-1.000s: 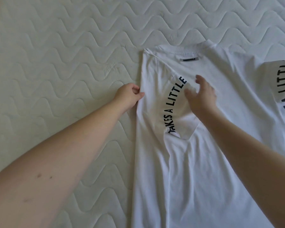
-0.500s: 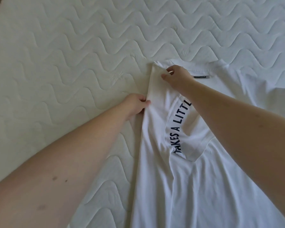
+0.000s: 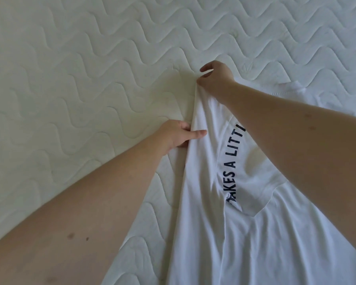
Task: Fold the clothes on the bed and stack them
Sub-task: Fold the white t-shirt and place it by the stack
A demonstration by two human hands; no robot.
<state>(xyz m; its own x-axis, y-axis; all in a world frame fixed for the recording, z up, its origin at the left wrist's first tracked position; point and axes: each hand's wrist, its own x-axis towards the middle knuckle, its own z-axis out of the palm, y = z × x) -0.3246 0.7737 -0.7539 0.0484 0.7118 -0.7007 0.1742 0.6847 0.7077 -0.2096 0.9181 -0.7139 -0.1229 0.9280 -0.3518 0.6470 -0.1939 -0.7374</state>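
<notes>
White T-shirt [image 3: 255,233] lying on bed [image 3: 70,79], one side folding inward, printed sleeve tucked over; fold unfinished, no stack showing. Left hand [image 3: 177,134] pinching folded edge partway up. Farther, right hand [image 3: 214,76] reaching across, fingers gripping shoulder corner, pulling edge taut.

qty 1: white t-shirt [image 3: 245,233], dark printed lettering, lying on the mattress.
qty 1: quilted mattress [image 3: 80,79], white, wavy stitch.
qty 2: hands. left hand [image 3: 177,134] pinches shirt's left edge; right hand [image 3: 216,77] pinches its top corner.
qty 2: bare forearms, one per hand.
</notes>
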